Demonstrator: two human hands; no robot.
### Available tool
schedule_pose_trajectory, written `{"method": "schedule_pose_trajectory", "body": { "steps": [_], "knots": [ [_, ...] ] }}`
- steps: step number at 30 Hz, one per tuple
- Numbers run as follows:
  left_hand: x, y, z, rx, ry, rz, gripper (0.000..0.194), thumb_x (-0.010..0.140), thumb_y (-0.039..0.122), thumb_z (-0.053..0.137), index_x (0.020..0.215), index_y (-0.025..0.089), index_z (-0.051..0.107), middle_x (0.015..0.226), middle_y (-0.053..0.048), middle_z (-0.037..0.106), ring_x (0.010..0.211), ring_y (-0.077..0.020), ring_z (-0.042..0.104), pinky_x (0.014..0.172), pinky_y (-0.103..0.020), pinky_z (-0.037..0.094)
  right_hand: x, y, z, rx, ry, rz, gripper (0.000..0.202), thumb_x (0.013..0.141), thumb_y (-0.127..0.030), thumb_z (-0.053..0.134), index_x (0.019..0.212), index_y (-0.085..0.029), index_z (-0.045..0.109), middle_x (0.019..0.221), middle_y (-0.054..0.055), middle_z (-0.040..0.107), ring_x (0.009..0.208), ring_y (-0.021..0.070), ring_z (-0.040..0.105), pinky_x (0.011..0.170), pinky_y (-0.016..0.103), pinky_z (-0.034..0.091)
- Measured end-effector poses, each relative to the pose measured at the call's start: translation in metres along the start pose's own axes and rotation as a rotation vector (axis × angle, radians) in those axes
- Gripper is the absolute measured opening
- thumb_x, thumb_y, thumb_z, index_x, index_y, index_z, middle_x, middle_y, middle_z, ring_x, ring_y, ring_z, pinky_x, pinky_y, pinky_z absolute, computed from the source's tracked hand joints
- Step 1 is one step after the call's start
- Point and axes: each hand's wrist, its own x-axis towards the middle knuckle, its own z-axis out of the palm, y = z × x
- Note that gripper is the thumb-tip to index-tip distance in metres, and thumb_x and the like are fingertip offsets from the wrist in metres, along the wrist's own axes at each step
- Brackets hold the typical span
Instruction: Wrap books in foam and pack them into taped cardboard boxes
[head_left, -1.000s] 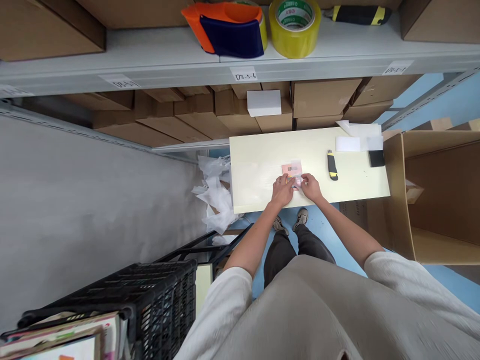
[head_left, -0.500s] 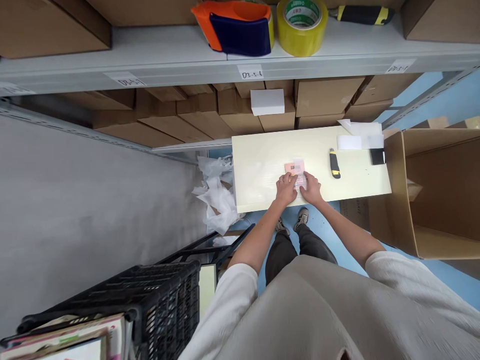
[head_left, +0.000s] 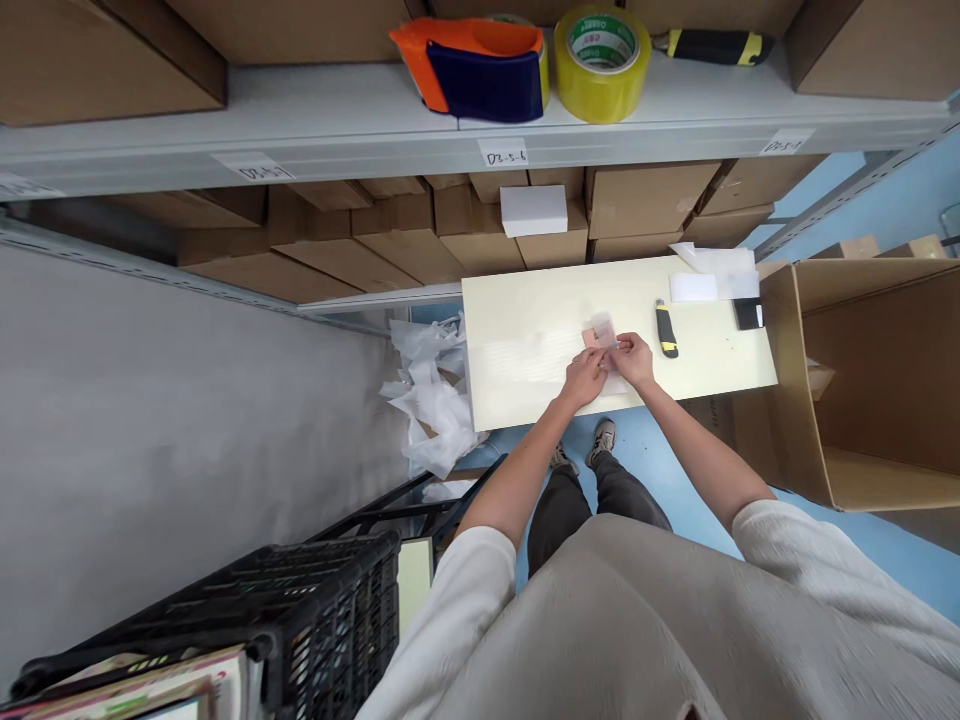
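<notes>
A small flat pink packet (head_left: 590,338) with a translucent whitish sheet (head_left: 603,322) over it lies on the cream tabletop (head_left: 517,340). My left hand (head_left: 585,378) covers the packet's near part, fingers bent and closed on it. From the other side, my right hand (head_left: 635,358) pinches at the sheet's right edge, its fingertips close to those of the left. What lies under the fingers is hidden. To the right of my right hand rests a black and yellow utility knife (head_left: 666,330).
White paper pieces (head_left: 694,287) and a small black item (head_left: 748,314) lie at the table's right end, beside a large open cardboard box (head_left: 885,380). A shelf above holds a tape dispenser (head_left: 484,80) and a yellow tape roll (head_left: 600,90). A black crate (head_left: 330,620) stands lower left.
The pink packet has turned at a slant and is more covered. My fingers have drawn together over it, and my right hand has risen from lying beside it into a pinch.
</notes>
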Motion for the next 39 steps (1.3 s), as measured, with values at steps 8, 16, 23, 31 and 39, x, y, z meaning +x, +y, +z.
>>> {"method": "schedule_pose_trajectory", "body": {
  "steps": [8,16,23,31,39],
  "knots": [
    [0.019,0.013,0.001,-0.545,0.102,-0.165,0.038,0.111,0.038,0.048,0.118,0.022,0.081,0.106,-0.009,0.080,0.107,-0.0266,0.075,0.096,-0.037,0.060,-0.016,-0.012,-0.009,-0.077,-0.007,-0.212,0.038,0.081,-0.037,0.067,0.116,-0.021,0.068,0.109,0.010,0.074,0.093,0.0260,0.069,0.092,0.045,0.062],
    [-0.002,-0.018,-0.015,-0.766,0.241,-0.392,0.021,0.106,0.039,0.059,0.111,0.022,0.070,0.086,-0.002,0.077,0.084,-0.0190,0.075,0.083,-0.031,0.061,-0.030,-0.017,0.027,0.263,-0.315,-0.146,0.042,0.079,-0.038,0.069,0.117,-0.021,0.073,0.116,0.010,0.077,0.098,0.0238,0.073,0.093,0.042,0.064],
    [-0.005,-0.041,-0.024,-0.456,0.325,-0.452,0.016,0.097,0.021,0.056,0.088,0.025,0.069,0.098,-0.003,0.079,0.101,-0.0219,0.073,0.096,-0.034,0.057,-0.021,0.004,0.029,0.070,-0.117,-0.078,0.033,0.078,-0.031,0.061,0.106,-0.022,0.074,0.114,0.011,0.079,0.101,0.0279,0.073,0.104,0.051,0.061],
    [-0.001,-0.043,-0.017,-0.467,0.361,-0.527,0.025,0.092,0.014,0.059,0.109,0.026,0.071,0.106,-0.006,0.082,0.108,-0.0254,0.076,0.099,-0.038,0.058,-0.015,0.021,0.027,-0.014,-0.088,-0.037,0.045,0.075,-0.029,0.059,0.118,-0.022,0.070,0.119,0.012,0.077,0.099,0.0270,0.072,0.102,0.050,0.062],
    [-0.006,-0.033,-0.014,-0.523,0.297,-0.443,0.029,0.092,0.012,0.058,0.116,0.024,0.069,0.119,-0.007,0.081,0.114,-0.0220,0.077,0.104,-0.037,0.060,-0.008,0.027,0.024,-0.044,-0.065,-0.055,0.047,0.078,-0.029,0.058,0.123,-0.019,0.070,0.121,0.015,0.075,0.103,0.0292,0.071,0.104,0.052,0.060]
  ]
}}
